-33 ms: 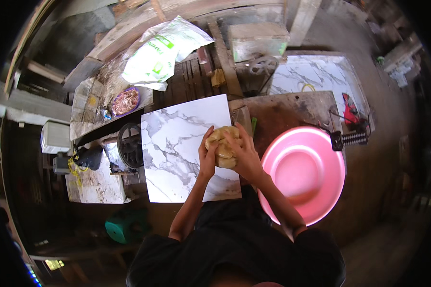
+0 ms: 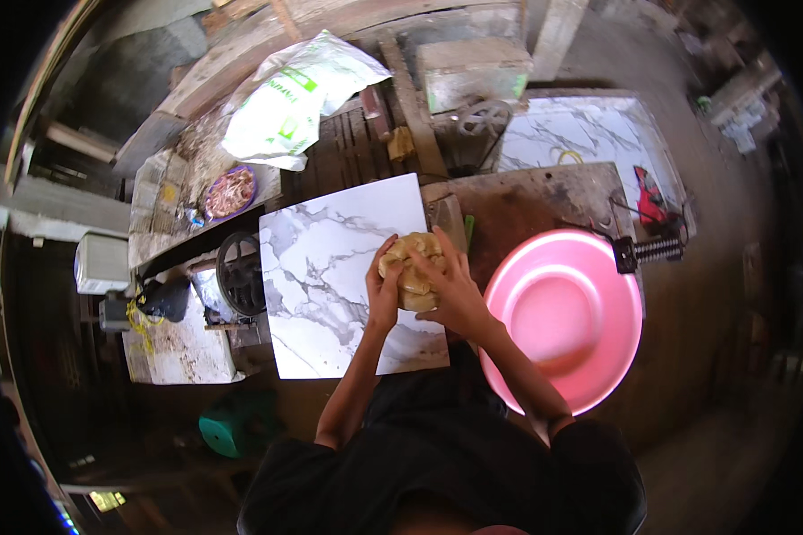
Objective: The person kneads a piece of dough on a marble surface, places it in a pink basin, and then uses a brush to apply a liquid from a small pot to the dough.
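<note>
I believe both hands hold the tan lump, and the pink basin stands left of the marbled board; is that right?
No: the head view shows the pink basin right of the marbled board. The left hand and right hand hold the tan lump.

Dough [image 2: 417,285] over the right side of the board [image 2: 330,276]; basin [image 2: 553,316] right of both; wheel [image 2: 239,275] left of the board, sack [image 2: 272,120] behind, bowl [image 2: 255,186] behind-left.

Here we have it, a tan, glossy lump [image 2: 413,284], roughly round, its surface broken into folds and creases, with a rounded lobe bulging at the near end. We see it at the right edge of the marbled board [image 2: 330,276]; whether it rests there or sits raised, we can't tell.
</note>
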Demonstrator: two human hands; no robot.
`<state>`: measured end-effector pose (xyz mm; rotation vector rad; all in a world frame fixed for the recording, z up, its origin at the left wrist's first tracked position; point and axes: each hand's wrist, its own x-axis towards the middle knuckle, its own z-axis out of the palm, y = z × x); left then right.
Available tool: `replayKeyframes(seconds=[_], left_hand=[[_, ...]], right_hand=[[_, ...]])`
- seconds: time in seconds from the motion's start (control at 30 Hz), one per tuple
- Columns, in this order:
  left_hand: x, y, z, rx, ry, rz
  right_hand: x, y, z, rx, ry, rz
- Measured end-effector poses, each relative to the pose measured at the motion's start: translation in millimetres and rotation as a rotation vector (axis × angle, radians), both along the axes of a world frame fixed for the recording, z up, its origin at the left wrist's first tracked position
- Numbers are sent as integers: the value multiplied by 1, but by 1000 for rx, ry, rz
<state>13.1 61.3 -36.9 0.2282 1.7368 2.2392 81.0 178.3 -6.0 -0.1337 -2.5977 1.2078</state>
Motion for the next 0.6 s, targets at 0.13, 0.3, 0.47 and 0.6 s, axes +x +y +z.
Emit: replayKeyframes(seconds=[0.13,0.3,0.47,0.6], left_hand=[[-11,6,13,-65,197,-137],[-1,48,25,-77,351,-417],[28,80,21,78,240,-722],[36,86,20,-23,6,-796]], right_hand=[[4,-13,8,-6,9,-115],[31,2,11,52,47,-389],[70,15,-1,-59,69,-631],[95,25,-26,-287,21,-706]])
